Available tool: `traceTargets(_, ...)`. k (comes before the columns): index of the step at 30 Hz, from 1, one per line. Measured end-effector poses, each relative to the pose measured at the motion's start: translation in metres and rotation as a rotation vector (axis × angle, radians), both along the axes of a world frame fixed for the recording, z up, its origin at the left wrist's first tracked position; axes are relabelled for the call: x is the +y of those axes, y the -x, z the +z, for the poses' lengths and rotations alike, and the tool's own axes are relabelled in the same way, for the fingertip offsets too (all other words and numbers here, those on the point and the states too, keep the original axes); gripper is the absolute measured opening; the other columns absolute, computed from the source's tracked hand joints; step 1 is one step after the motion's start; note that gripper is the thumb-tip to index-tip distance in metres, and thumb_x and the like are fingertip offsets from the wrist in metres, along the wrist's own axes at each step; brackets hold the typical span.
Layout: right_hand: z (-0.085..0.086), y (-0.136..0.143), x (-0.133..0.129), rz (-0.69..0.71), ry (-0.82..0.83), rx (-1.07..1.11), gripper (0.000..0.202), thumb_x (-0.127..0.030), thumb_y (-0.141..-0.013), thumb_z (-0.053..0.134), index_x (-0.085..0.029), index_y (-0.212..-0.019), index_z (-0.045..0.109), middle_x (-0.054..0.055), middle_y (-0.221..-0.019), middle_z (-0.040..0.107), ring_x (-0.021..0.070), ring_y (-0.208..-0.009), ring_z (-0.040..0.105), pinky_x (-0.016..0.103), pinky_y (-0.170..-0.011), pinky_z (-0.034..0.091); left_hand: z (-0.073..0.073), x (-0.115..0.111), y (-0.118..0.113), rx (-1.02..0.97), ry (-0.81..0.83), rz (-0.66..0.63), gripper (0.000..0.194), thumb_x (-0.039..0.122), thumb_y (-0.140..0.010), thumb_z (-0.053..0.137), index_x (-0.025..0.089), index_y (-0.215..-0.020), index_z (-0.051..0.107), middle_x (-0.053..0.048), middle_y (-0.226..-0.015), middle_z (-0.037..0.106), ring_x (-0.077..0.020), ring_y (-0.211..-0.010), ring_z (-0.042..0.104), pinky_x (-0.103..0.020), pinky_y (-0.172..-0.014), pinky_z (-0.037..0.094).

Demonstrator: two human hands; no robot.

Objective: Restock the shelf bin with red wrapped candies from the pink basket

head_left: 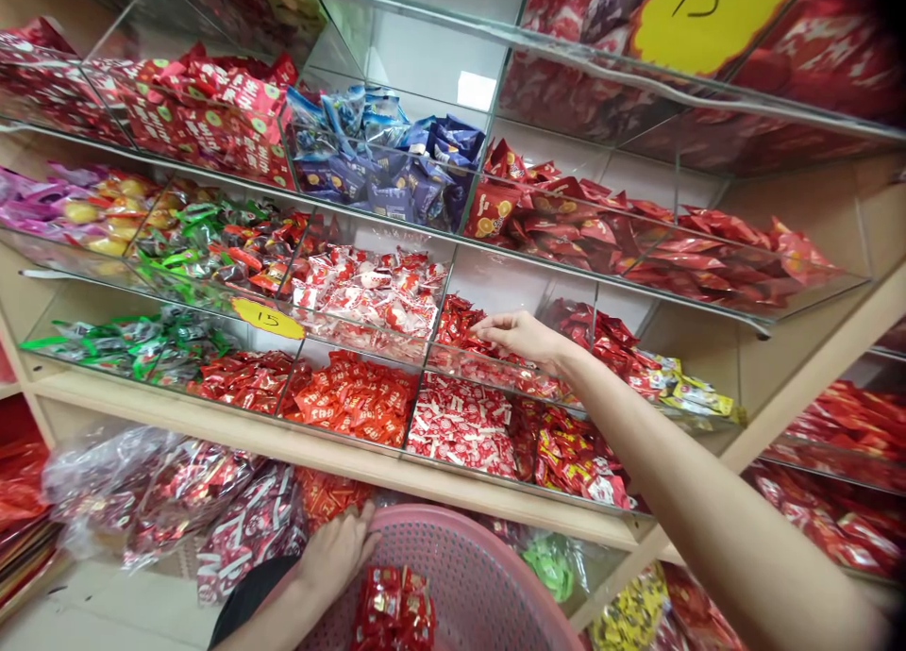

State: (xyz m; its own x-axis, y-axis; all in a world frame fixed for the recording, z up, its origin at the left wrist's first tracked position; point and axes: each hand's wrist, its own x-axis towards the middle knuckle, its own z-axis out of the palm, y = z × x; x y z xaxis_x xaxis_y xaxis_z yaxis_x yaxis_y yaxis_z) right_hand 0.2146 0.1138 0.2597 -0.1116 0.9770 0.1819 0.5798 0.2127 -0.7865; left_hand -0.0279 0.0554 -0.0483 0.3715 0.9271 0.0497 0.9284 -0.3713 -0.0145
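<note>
Pink basket (467,561) gripped by left hand (338,549), right hand (520,335) pinching red sweets (459,323), clear shelf bins (453,283)

Right hand (520,335) is reached into a clear bin of red candies (460,325); pink basket (453,557) is gripped at its rim by left hand (340,552), red packets (394,611) inside.

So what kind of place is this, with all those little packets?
Most likely a sweet shop selling loose candy. Clear acrylic bins hold heaps of wrapped sweets, yellow price tags read 15, and the left hand holds a pink basket with red packets while the right hand reaches into a bin.
</note>
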Motion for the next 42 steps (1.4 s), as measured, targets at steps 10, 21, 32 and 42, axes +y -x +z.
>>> traceTargets(10, 0.004, 0.002, 0.006, 0.072, -0.061, -0.111, 0.014, -0.027, -0.068, 0.068, -0.014, -0.075, 0.067, 0.000, -0.066, 0.063, 0.0093, -0.057, 0.049, 0.024, -0.054, 0.039, 0.002, -0.002, 0.000, 0.013, -0.006, -0.002, 0.041, 0.027, -0.091, 0.041, 0.012, -0.129, 0.048, -0.017, -0.101, 0.066, -0.0274, -0.086, 0.065, -0.039, -0.071, 0.054)
traceTargets(21, 0.001, 0.005, 0.017, 0.111, -0.132, -0.050, 0.012, -0.018, -0.076, 0.060, -0.015, -0.085, 0.067, 0.003, -0.082, 0.069, 0.0110, -0.072, 0.059, 0.026, -0.075, 0.047, -0.005, 0.001, 0.001, 0.016, -0.036, -0.005, 0.040, 0.029, -0.091, 0.042, 0.014, -0.128, 0.049, -0.016, -0.098, 0.067, -0.0261, -0.083, 0.066, -0.038, -0.069, 0.054)
traceTargets(32, -0.001, 0.003, 0.030, 0.250, -0.043, -0.171, 0.021, -0.020, -0.066, 0.070, -0.017, -0.085, 0.066, 0.000, -0.079, 0.067, 0.0125, -0.074, 0.059, 0.031, -0.078, 0.047, -0.001, 0.000, 0.001, 0.004, -0.011, -0.012, 0.042, 0.026, -0.091, 0.039, 0.011, -0.129, 0.047, -0.018, -0.101, 0.065, -0.0267, -0.085, 0.065, -0.037, -0.070, 0.053)
traceTargets(42, 0.003, 0.006, 0.026, 0.294, -0.019, -0.086, 0.025, -0.018, -0.068, 0.068, -0.017, -0.092, 0.065, -0.001, -0.082, 0.068, 0.0105, -0.073, 0.059, 0.030, -0.078, 0.047, -0.003, -0.001, 0.000, 0.039, -0.037, -0.009, 0.041, 0.027, -0.091, 0.041, 0.012, -0.129, 0.048, -0.017, -0.097, 0.066, -0.0264, -0.083, 0.065, -0.037, -0.069, 0.053)
